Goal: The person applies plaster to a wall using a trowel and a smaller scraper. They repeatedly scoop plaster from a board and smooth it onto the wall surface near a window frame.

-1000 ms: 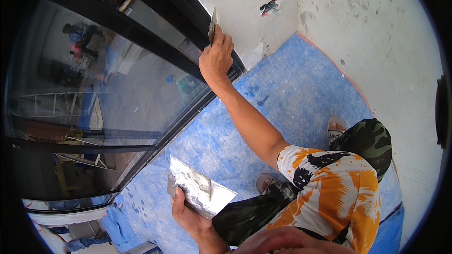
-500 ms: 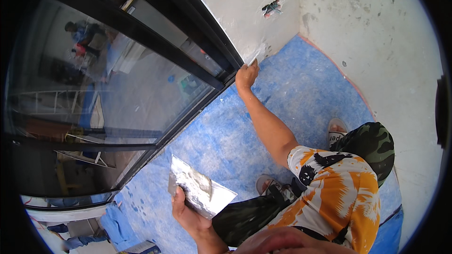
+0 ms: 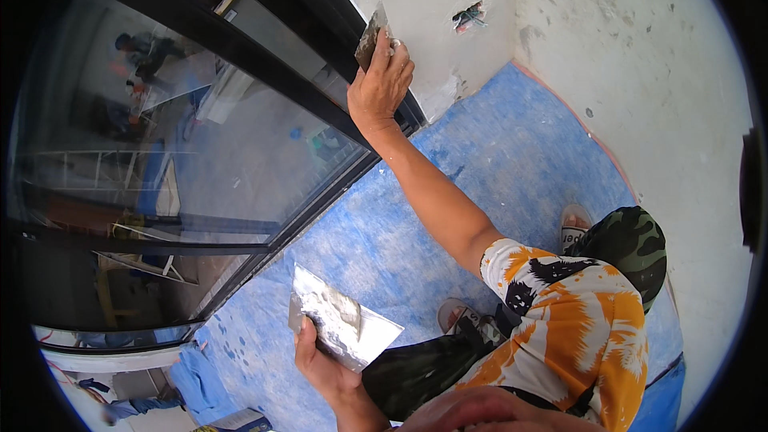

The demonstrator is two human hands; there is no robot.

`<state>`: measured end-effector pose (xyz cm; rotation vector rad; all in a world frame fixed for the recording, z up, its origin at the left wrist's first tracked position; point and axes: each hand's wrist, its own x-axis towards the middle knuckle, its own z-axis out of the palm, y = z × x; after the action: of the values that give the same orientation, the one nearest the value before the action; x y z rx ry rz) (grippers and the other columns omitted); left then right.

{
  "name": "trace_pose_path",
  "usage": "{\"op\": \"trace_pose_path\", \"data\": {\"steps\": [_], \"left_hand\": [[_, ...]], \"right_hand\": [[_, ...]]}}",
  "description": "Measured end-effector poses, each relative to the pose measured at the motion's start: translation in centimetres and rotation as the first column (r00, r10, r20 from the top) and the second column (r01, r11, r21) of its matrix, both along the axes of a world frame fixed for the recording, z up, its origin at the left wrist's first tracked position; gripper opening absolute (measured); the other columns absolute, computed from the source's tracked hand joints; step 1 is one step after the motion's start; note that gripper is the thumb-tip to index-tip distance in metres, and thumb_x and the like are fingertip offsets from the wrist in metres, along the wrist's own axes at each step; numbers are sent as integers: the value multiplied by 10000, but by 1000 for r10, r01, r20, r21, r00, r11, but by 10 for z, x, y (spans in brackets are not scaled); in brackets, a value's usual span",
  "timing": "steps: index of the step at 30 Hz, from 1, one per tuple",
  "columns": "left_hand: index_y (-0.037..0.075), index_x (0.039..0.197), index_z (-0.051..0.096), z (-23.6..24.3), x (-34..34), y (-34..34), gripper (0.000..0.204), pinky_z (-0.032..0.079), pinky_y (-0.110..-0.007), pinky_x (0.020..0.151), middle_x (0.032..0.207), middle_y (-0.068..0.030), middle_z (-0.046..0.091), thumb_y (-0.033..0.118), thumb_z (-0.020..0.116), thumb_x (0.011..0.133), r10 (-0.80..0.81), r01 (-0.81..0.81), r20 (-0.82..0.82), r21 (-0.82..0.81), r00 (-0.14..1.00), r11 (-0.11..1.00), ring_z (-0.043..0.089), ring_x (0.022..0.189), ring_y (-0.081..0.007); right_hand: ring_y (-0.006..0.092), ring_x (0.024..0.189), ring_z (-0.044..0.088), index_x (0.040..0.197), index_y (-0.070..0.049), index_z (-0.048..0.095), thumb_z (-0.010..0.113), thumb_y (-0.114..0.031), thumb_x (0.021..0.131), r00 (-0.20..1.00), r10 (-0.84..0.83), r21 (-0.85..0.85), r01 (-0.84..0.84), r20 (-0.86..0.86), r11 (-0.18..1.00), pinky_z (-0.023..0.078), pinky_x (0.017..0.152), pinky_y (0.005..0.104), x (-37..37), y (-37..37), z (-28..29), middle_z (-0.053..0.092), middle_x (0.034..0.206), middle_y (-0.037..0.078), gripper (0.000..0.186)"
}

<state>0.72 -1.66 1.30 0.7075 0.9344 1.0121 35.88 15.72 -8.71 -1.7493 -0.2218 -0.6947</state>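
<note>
My left hand (image 3: 326, 370) is closed on the edge of a flat metal plate (image 3: 382, 338), its thumb on top. A heap of wet grey-white putty (image 3: 340, 316) lies across the plate. Higher up, my right hand (image 3: 382, 90) grips a putty knife (image 3: 370, 38) with a thin, smeared metal blade. The blade is tilted and sits beside the black door frame (image 3: 308, 0), where the frame meets the grey wall (image 3: 424, 0); whether it touches the wall I cannot tell. A damp-looking patch (image 3: 444, 98) shows at the wall's foot.
A ragged hole with wires (image 3: 469, 18) opens in the wall. Blue sheeting (image 3: 480, 144) covers the floor under my sandalled feet. Glass door panels (image 3: 240, 160) stand at the left, with a ladder and a person seen in the glass. A stained wall (image 3: 664, 88) runs along the right.
My right hand has moved with the putty knife from the wall's foot up along the door frame, and its back now shows. My left hand and the plate have hardly shifted.
</note>
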Motion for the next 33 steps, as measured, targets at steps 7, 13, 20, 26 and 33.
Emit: {"op": "trace_pose_path", "data": {"steps": [7, 13, 20, 26, 33], "left_hand": [[-50, 1330, 528, -2, -2, 2, 442, 570, -448, 903, 1188, -179, 659, 194, 599, 967, -21, 22, -45, 20, 999, 1000, 686, 1026, -303], [-53, 1345, 529, -8, -12, 2, 442, 558, -468, 929, 1209, -190, 662, 204, 579, 989, 46, -46, -69, -3, 997, 999, 682, 1052, -328], [-40, 1325, 543, -8, -12, 1, 409, 562, -469, 923, 1204, -183, 667, 188, 578, 988, 44, -44, 12, -20, 999, 999, 688, 1045, -318], [-40, 1343, 525, -1, -2, -3, 421, 563, -473, 916, 1203, -179, 662, 182, 573, 989, 44, -44, -11, -36, 999, 998, 684, 1041, -319], [-39, 1344, 528, -2, 1, -3, 433, 548, -445, 945, 1207, -165, 655, 175, 586, 971, 38, -41, -79, -47, 996, 998, 677, 1052, -299]], "right_hand": [[335, 1089, 490, 1399, -227, 603, 613, 12, 810, 948, 302, -278, -267, 95, 923, 360, 896, 446, -28, -24, -16, 548, 1272, 134, 636], [245, 1066, 524, 1239, -355, 726, 636, -17, 792, 726, -27, -109, 140, 688, 984, 322, 889, 430, 120, -52, 31, 671, 1151, -14, 568], [292, 1168, 494, 1229, -322, 735, 625, -17, 780, 724, 245, -357, 3, 645, 934, 319, 1065, 540, 140, -58, -108, 593, 1187, 34, 553], [395, 1206, 471, 1324, -252, 677, 583, 35, 803, 801, 504, -523, -292, 324, 801, 369, 1088, 497, 70, -88, -247, 546, 1279, 156, 602], [425, 1145, 571, 1450, -106, 514, 493, -48, 924, 540, 630, 801, 152, -558, 579, 482, 972, 527, 31, -48, -223, 529, 1379, 226, 529]]}}
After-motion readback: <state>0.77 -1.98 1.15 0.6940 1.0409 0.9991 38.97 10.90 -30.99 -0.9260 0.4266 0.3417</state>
